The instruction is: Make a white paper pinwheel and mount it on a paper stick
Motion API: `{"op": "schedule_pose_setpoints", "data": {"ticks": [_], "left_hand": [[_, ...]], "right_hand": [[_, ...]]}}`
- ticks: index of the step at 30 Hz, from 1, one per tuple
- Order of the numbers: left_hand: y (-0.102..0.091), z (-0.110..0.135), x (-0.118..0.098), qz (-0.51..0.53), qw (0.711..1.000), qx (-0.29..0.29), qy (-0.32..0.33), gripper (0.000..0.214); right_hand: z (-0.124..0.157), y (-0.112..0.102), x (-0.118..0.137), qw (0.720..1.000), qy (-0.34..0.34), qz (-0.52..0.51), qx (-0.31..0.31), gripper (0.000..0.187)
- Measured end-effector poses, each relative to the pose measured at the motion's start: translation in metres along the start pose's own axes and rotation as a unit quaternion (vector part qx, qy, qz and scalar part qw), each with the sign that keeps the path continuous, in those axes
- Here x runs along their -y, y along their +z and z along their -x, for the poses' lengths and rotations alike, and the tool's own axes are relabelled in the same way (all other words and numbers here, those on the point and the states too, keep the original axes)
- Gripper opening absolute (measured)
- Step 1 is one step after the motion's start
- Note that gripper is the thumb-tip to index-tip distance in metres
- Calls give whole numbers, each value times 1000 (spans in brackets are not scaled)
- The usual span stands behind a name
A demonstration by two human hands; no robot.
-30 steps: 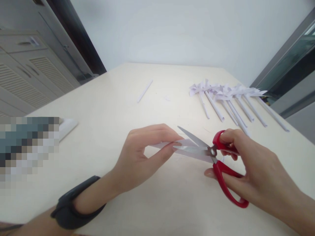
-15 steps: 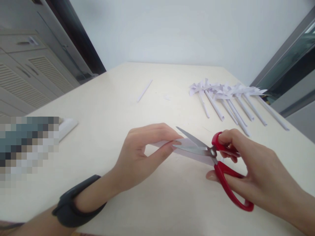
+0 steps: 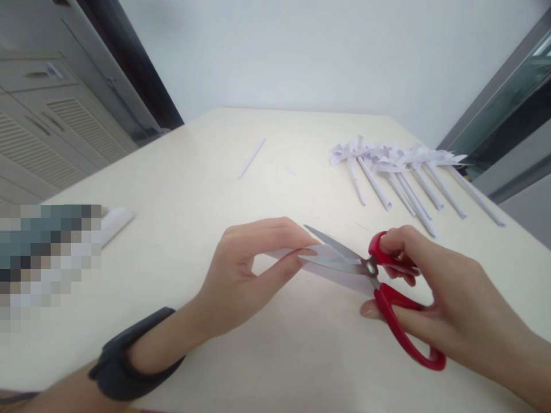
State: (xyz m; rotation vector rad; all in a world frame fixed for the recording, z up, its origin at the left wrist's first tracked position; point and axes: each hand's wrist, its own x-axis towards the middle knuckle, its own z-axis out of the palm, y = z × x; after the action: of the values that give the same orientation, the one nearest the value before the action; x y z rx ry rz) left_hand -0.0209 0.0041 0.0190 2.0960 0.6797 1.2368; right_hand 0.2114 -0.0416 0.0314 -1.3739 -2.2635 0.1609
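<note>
My left hand [image 3: 253, 269] pinches a folded piece of white paper [image 3: 340, 277] between thumb and fingers, above the table. Its far side is partly hidden behind my fingers. My right hand [image 3: 447, 292] holds red-handled scissors [image 3: 371, 267], with the thumb through the lower loop and fingers in the upper one. The scissor blades are parted and lie across the paper, their tips pointing left, close to my left thumb and fingertips. A dark band sits on my left wrist.
Several white paper pinwheels [image 3: 398, 160] on rolled paper sticks lie at the right. One thin paper stick [image 3: 252, 158] and a small paper scrap [image 3: 291, 170] rest farther back on the cream table [image 3: 189, 172]. At left, a white roll [image 3: 117, 222] adjoins a blurred patch.
The scissor blades have closed slightly and their tips sit a little farther left. Both hands keep nearly the same position and grip.
</note>
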Motion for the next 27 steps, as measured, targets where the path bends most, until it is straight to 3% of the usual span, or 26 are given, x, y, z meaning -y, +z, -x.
{"op": "schedule_pose_setpoints", "data": {"ticks": [11, 27], "left_hand": [[1, 3, -2, 12, 1000, 3, -13, 21], [3, 1, 0, 28, 999, -4, -25, 14]], "right_hand": [[-2, 0, 2, 999, 32, -17, 15, 43], [0, 2, -1, 1000, 16, 4, -8, 45]]}}
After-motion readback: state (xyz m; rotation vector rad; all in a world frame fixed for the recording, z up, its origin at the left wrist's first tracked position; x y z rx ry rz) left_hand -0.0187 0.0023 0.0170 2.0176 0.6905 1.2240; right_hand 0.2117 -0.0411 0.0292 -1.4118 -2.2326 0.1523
